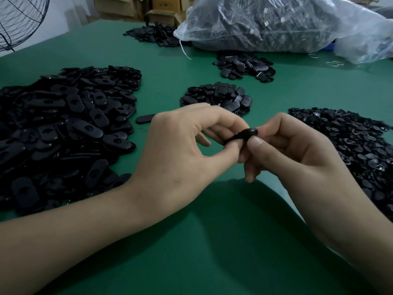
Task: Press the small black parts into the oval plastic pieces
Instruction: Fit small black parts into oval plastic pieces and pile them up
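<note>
Both hands meet above the green surface (191, 241), sharing one oval (242, 136). The left hand (180, 150) pinches one end between thumb and fingers, and the right hand (297, 154) clamps the other end, thumb on top. Whether a small part is already seated I cannot tell (fingers hide the slot). The oval looks light, stiff and smooth, probably slippery, so it is best held by its edges with the centre left free. Loose ovals (63, 128) lie heaped to the left, small parts (350, 145) to the right.
</note>
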